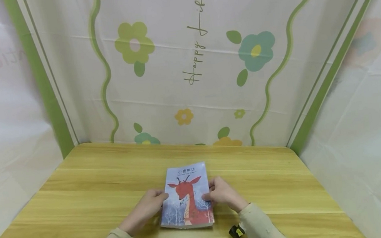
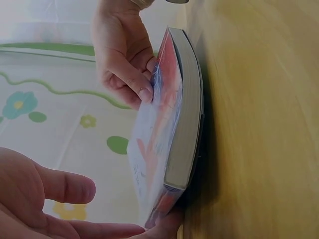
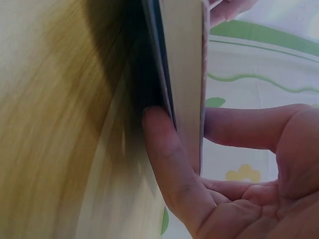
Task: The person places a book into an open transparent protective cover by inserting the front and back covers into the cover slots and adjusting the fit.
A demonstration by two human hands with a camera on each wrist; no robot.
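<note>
A paperback book (image 1: pixel 193 200) with a red deer on its blue-white cover is between both hands over the table, its title side up. My right hand (image 1: pixel 221 191) grips its right edge, thumb (image 3: pixel 239 127) on the cover and fingers beneath. On the left edge, my left hand (image 1: pixel 148 205) touches the book with its extended fingers. Its thumb (image 2: pixel 70 186) stands apart above the cover in the left wrist view. A gap with dark shadow shows under the book's right side in the right wrist view.
The wooden table (image 1: pixel 271 188) spreads out around the book. Behind it hangs a white curtain (image 1: pixel 170 59) with flowers and lettering, and pale sheets close off both sides. Black devices (image 1: pixel 236 232) sit at both sleeve cuffs.
</note>
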